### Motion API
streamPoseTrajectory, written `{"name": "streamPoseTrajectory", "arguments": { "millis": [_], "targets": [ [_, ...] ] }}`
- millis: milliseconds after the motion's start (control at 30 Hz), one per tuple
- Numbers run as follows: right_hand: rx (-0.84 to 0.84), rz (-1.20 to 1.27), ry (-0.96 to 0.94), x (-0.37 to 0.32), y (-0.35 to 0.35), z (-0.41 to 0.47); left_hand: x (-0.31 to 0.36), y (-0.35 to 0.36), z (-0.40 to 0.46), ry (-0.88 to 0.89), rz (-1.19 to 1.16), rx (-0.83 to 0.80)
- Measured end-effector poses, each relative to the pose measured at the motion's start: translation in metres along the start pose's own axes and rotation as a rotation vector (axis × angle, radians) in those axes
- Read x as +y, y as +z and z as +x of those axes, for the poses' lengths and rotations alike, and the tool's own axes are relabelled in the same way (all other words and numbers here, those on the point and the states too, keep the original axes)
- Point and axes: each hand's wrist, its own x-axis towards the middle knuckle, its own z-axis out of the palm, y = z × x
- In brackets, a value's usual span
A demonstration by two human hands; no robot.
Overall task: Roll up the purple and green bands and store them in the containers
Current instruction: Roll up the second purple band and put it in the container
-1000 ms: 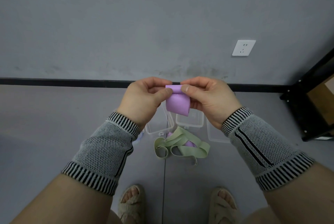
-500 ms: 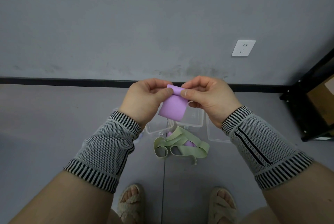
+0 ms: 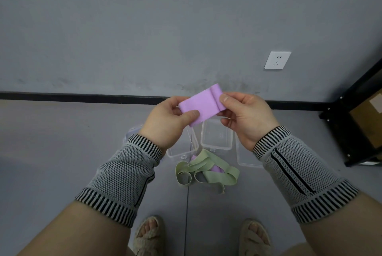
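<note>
A purple band (image 3: pixel 203 103) is stretched flat between my two hands at chest height. My left hand (image 3: pixel 167 123) pinches its lower left end with thumb and fingers. My right hand (image 3: pixel 246 115) pinches the upper right end, where the band is folded over. On the floor below lie loose green bands (image 3: pixel 208 170) in a tangle, with another purple band (image 3: pixel 217 169) partly hidden beneath them. Just beyond them stand clear plastic containers, one (image 3: pixel 216 144) in the middle and one (image 3: pixel 182 152) partly behind my left wrist.
A clear lid or tray (image 3: pixel 246 162) lies right of the containers, partly behind my right wrist. A black shelf frame (image 3: pixel 339 129) with a cardboard box stands at the right. A grey wall with a white socket (image 3: pixel 277 60) rises ahead. My sandalled feet show at the bottom.
The purple band hung down from both thumbs as a short folded piece; now it is pulled out flat and slanted between my hands, which have moved apart and slightly lower.
</note>
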Motion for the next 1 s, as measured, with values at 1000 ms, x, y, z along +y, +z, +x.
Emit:
{"name": "streamPoseTrajectory", "arguments": {
  "millis": [1000],
  "targets": [
    [-0.001, 0.31, 0.027, -0.008, -0.01, 0.005, 0.007, -0.01, 0.001, 0.017, -0.321, 0.044]
  ]
}}
